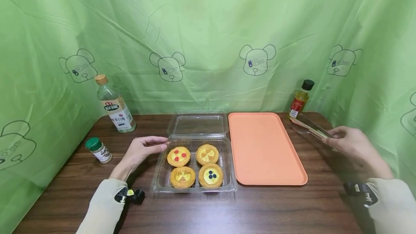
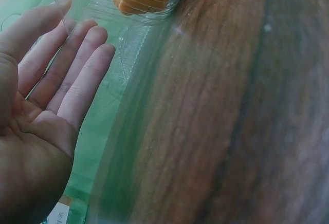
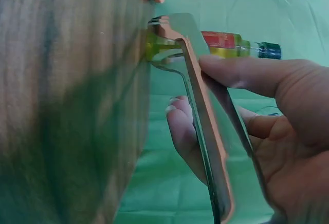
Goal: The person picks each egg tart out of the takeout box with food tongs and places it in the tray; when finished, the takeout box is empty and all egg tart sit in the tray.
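Observation:
My right hand (image 1: 352, 143) grips a pair of metal tongs (image 1: 312, 129) above the table's right side, their tips pointing toward the oil bottle. In the right wrist view the thumb presses on one arm of the tongs (image 3: 208, 131), with fingers on the other side. My left hand (image 1: 141, 151) is at the left edge of an opened clear plastic container (image 1: 159, 180), its fingers fairly straight and the fingertips right at the rim. Several egg tarts (image 1: 183, 177) sit inside, topped with red pieces, yellow wedges or dark berries. The container's clear lid (image 1: 198, 125) lies folded back behind it.
An orange tray (image 1: 264, 151) lies right of the container. A small oil bottle (image 1: 298, 104) stands at the back right. At the left are a tall white vinegar bottle (image 1: 117, 109) and a green-capped spice jar (image 1: 99, 151). A green curtain (image 1: 208, 28) surrounds the wooden table (image 1: 195, 216).

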`<control>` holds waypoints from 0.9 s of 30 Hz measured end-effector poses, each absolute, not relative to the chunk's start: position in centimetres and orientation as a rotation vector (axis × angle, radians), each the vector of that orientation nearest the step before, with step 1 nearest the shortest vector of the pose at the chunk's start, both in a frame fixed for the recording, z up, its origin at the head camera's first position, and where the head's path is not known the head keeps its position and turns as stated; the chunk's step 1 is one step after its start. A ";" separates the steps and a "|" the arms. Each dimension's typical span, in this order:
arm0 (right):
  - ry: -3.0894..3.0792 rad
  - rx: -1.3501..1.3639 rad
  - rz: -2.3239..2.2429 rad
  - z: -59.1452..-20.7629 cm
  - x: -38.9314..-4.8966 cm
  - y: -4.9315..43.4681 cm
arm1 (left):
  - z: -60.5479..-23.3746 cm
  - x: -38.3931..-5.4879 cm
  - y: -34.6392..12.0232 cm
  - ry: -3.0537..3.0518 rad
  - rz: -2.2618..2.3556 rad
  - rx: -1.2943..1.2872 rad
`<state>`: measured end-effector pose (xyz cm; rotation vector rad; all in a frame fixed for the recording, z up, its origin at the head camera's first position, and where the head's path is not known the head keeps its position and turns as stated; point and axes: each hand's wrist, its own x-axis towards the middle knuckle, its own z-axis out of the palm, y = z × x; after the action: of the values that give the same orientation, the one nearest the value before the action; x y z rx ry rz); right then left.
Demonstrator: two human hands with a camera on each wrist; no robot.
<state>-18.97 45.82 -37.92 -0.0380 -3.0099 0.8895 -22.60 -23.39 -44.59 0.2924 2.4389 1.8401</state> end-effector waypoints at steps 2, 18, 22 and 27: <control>-2.982 -0.028 0.850 -37.6 -18.8 45.8 | -44.6 -22.6 -23.4 2.431 1.846 0.290; -2.865 0.054 0.855 -33.3 -17.1 40.6 | -44.7 -22.7 -23.1 2.391 1.885 0.294; -2.844 0.109 0.867 -31.9 -16.5 38.1 | -44.7 -22.7 -23.2 2.380 1.895 0.303; -2.814 0.195 0.915 -30.7 -16.4 35.0 | -44.7 -22.6 -23.3 2.390 1.885 0.283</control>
<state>-16.37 35.02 -30.72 0.1949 -2.8145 0.9147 -22.57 -23.29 -44.67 0.2832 2.3904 1.8847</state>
